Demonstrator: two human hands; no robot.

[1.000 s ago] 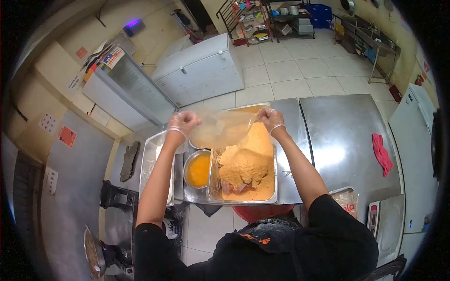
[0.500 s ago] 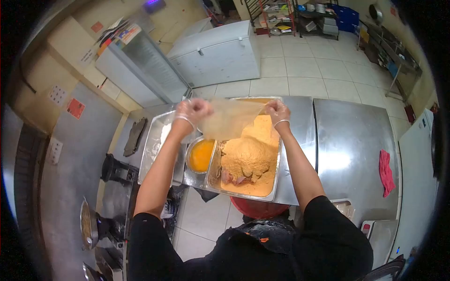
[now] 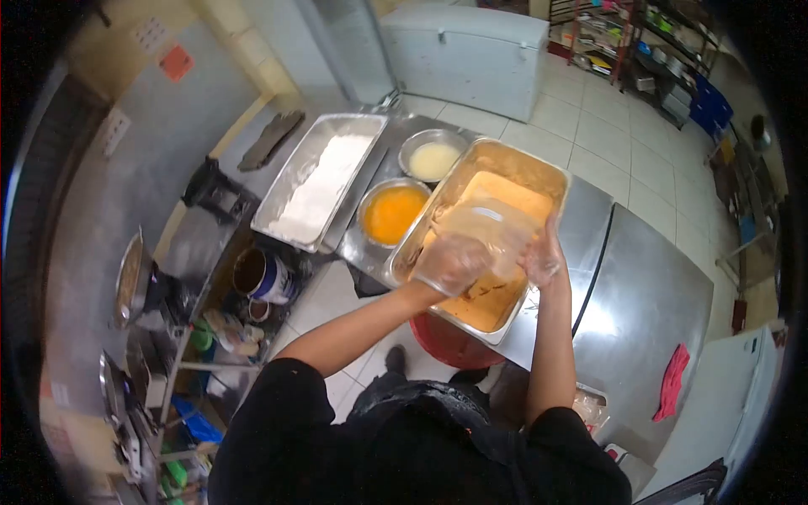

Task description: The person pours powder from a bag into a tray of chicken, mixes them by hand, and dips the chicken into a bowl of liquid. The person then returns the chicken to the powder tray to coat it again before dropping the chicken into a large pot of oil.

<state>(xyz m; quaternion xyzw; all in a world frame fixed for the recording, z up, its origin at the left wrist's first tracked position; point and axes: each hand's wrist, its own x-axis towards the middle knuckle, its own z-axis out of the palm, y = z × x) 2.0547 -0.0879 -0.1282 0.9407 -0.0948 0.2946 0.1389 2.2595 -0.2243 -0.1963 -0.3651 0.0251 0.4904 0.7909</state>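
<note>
My left hand (image 3: 454, 263), in a clear disposable glove, lies palm down with fingers curled at the near left side of a translucent plastic sheet (image 3: 492, 225). Gloved as well, my right hand (image 3: 543, 254) grips the sheet's right side. Both are over a deep steel tray (image 3: 551, 168) of orange breading flour (image 3: 497, 187). The sheet bulges over the middle of the tray and hides what lies beneath. Dark reddish bits show in the flour near the tray's front. Motion blurs my fingers a little.
Left of the tray stand a bowl of orange liquid (image 3: 394, 214), a bowl of pale liquid (image 3: 433, 160) and a tray of white flour (image 3: 316, 187). A pink cloth (image 3: 671, 383) lies on the steel table at right. Below the front edge is a red tub (image 3: 450, 341).
The sheet, earlier stretched between my raised hands, has come down over the mound of breading. Both hands have lowered and moved closer together. My view has turned and shifted.
</note>
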